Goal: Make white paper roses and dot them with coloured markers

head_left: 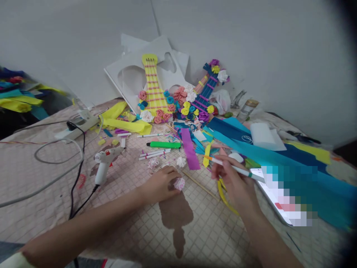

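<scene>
Near the middle of the table, my left hand (160, 183) is closed around a small crumpled paper flower (179, 184), white with pink speckles. My right hand (237, 186) grips a white marker (239, 169) between thumb and fingers, its orange tip pointing left and apart from the flower. Just beyond my left hand lie a second pink-speckled flower (153, 163) and a white one (181, 161). A thin wooden stick (201, 185) rests between my hands. Under my right hand curves a yellow strip (225, 197).
A glue gun (103, 165) with its cord stands left, near a power strip (75, 126). A green marker (164, 144) and several white markers (154, 154) lie ahead. Flower-trimmed yellow (153, 85) and blue (206, 91) paper guitars lean behind. A phone (273, 197) lies right.
</scene>
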{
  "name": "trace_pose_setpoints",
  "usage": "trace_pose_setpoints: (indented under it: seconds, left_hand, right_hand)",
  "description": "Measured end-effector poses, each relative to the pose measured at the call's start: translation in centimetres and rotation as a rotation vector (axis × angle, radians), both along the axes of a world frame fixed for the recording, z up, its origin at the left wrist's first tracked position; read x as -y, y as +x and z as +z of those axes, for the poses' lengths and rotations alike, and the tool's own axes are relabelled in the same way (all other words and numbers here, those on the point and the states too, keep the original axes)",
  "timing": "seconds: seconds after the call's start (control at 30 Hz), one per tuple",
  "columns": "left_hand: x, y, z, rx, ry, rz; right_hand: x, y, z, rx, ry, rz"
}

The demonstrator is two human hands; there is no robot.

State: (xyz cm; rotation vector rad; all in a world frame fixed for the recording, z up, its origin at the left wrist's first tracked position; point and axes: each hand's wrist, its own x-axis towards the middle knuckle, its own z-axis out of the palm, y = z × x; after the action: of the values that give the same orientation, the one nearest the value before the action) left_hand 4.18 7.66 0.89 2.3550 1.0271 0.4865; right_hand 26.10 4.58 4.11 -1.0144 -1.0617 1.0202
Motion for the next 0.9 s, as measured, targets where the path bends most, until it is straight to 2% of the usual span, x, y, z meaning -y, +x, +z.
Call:
trace_pose_setpoints:
  seconds: [0.1,0.2,0.3,0.4,0.53,0.67,0.9]
  left_hand:
    - [-0.7,0.9,0.6,0.123,-0.041,0.086]
    - [-1.6,1.8,1.2,0.274,-0.077,0.178]
    - [-2.2,2.4,1.2,0.435,-0.144,0.231]
    - [-2.3,2.3,0.6,0.583,-0.246,0.243]
    - [-1.7,1.4,0.0,0.694,-0.37,0.265]
    - [-1.0,0.9,-0.3,0.797,-0.606,0.277]
    - [-0.1,1.5,-0.4,0.839,-0.772,0.215]
  right_hand:
    - [-1.2,-1.4,0.7,0.191,-0.013,-0.004]
    - [-2.7,-2.6,1.1,0.401,0.068,0.039]
    - [-3.8,-3.4,1.0,0.485,0.12,0.085]
    - [-4.1,-3.6,0.3,0.422,0.125,0.085]
    - [-3.5,-3.0,-1.2,0.206,0.091,0.058]
    - [-2.6,-2.0,-2.5,0.113,0.107,0.069]
    - [-1.4,-2.5,-2.6,0.092,0.004,0.096]
